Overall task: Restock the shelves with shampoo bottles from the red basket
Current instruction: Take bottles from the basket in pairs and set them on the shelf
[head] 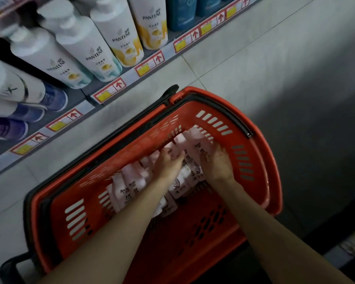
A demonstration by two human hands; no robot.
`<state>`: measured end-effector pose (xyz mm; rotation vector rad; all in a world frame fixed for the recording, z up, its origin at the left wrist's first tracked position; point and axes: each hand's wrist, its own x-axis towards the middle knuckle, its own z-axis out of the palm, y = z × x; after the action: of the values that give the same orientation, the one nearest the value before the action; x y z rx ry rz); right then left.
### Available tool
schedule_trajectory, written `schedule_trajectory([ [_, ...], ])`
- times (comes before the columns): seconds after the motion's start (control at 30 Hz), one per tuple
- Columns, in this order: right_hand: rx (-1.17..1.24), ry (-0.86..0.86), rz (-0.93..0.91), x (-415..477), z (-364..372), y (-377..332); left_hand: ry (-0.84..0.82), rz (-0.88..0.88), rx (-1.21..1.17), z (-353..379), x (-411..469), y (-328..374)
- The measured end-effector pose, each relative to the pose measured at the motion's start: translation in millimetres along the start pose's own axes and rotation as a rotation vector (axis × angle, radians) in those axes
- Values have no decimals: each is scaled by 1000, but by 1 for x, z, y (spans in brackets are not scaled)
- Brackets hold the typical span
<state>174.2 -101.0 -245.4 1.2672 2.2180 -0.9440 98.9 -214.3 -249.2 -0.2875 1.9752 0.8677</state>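
Observation:
A red basket (260, 152) with black handles stands on the tiled floor below me. Several pale pink shampoo bottles (129, 185) lie flat inside it. Both of my arms reach down into the basket. My left hand (168, 160) curls its fingers over a pink bottle (182, 140) near the basket's far end. My right hand (218, 162) grips a pink bottle (199, 148) just beside it, fingers wrapped over its right edge. The hands hide most of both bottles.
The shelf (129, 83) runs along the upper left, its edge lined with red and yellow price tags. White Pantene pump bottles (84, 42) stand on it, purple-and-white bottles (19, 103) at the left, blue ones (182, 11) at the top. Grey floor tiles (275, 58) stretch to the right.

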Motion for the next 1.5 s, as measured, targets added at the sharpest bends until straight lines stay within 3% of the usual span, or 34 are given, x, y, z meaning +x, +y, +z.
schedule_trajectory([
  [0.3, -170, 29, 52, 24, 26, 2, -61, 97, 91, 28, 43, -3],
  [0.67, -24, 66, 114, 28, 31, 7, -81, 11, -114, 33, 70, -13],
  [0.97, 36, 3, 130, 29, 26, 8, -170, 155, -140, 32, 49, -30],
  [1.17, -9, 6, 53, 18, 23, 11, -227, 147, -128, 36, 34, -45],
  [1.5, 468, -29, 20, -28, -39, -13, -107, 240, -239, -33, -29, -4],
])
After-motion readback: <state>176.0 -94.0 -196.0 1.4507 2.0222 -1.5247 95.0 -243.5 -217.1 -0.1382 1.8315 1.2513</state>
